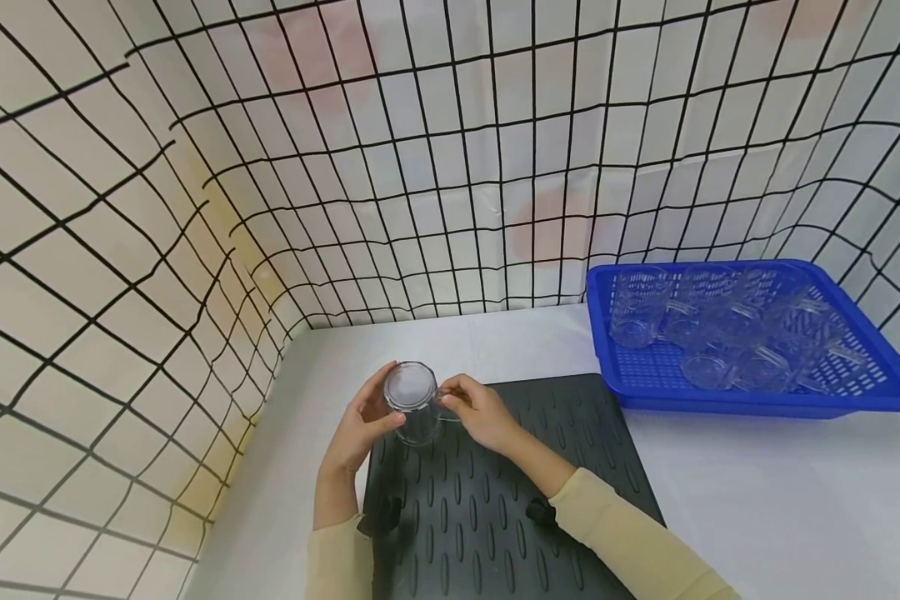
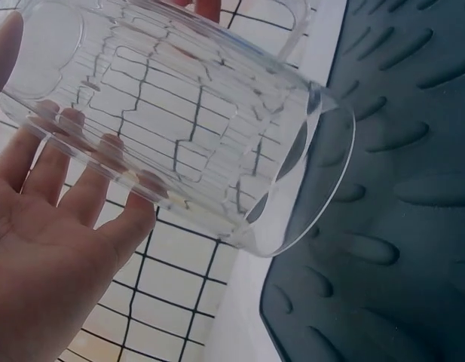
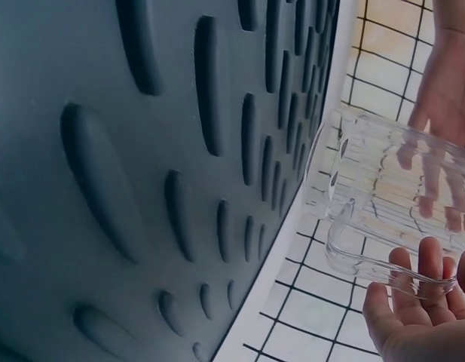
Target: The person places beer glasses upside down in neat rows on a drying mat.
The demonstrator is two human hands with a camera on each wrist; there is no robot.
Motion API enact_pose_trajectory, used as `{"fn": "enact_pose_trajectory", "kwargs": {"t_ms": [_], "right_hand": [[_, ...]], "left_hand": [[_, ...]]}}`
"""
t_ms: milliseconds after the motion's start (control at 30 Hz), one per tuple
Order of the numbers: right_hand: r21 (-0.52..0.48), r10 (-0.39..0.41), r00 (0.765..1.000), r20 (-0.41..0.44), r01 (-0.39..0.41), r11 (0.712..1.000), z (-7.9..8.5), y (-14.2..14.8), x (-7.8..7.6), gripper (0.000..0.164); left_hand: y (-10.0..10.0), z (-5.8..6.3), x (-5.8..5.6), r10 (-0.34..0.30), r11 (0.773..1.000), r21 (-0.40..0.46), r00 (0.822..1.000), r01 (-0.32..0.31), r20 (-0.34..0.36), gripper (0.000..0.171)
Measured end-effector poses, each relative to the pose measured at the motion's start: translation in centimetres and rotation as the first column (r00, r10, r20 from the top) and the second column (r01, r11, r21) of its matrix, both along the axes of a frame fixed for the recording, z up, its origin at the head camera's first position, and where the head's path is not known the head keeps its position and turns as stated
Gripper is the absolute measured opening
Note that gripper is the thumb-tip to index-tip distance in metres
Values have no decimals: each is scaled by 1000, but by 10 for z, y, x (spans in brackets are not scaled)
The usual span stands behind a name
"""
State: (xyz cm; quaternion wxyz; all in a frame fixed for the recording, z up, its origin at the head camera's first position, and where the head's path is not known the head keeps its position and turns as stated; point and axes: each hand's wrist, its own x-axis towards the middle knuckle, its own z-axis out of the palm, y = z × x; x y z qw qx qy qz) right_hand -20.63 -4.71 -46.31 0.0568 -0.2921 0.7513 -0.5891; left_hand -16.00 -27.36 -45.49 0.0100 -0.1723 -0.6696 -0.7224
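Observation:
A clear glass mug [image 1: 421, 427] is held upside down over the dark ridged mat [image 1: 487, 500], its base up and its mouth toward the mat. My left hand [image 1: 365, 423] grips the mug's body from the left, with the thumb near the base and the fingers along the far side. From the right, my right hand [image 1: 482, 414] pinches the mug's handle [image 3: 353, 264] between thumb and fingers. The left wrist view shows the mug's rim [image 2: 345, 162] overlapping the mat's edge, and the wall is see-through.
A blue plastic basket [image 1: 720, 402] with several clear glass mugs [image 1: 765, 367] stands on the white table [image 1: 795, 492] at the right. Black wire mesh [image 1: 457, 129] rises behind and along both sides, with pale cloth beyond it.

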Motion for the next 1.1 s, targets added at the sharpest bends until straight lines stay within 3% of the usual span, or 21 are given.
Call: {"fn": "enact_pose_trajectory", "kwargs": {"t_ms": [267, 667, 867, 1100], "right_hand": [[15, -5, 1000, 25, 5, 1000, -4, -4, 1, 19], [63, -26, 1000, -3, 26, 998, -3, -4, -1, 19], [88, -9, 998, 63, 3, 996, -1, -4, -4, 33], [212, 20, 995, 98, -40, 976, -3, -4, -4, 59]], "left_hand": [[-3, -3, 0, 9, 1000, -17, 1000, -9, 20, 77], [-4, -12, -1, 26, 1000, -6, 998, -26, 66, 76], [-3, -16, -5, 79, 996, 35, 994, -82, 80, 73], [-2, -20, -7, 151, 986, 61, 983, -158, 102, 76]]}}
